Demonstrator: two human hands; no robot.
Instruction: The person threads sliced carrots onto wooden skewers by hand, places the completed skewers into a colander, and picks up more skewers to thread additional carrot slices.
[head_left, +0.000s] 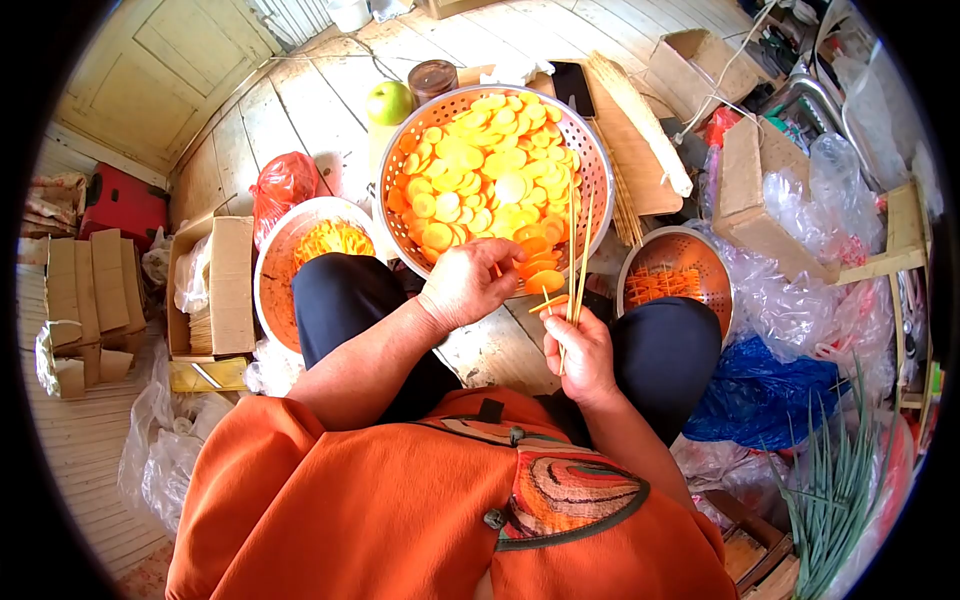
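A large metal colander full of thin round orange slices stands in front of my knees. My left hand is over its near rim, fingers bent together close to some slices; what they hold, if anything, is hidden. In my right hand are several thin wooden sticks, pointing up across the colander's right side. Orange slices are at the sticks near my right fingertips. A smaller colander at my right knee holds skewered orange pieces. At my left knee a bowl contains orange pieces.
Behind the colander are a green apple, a brown jar and a black phone. Cardboard boxes stand on the left. Plastic bags, a blue bag and green onions lie on the right.
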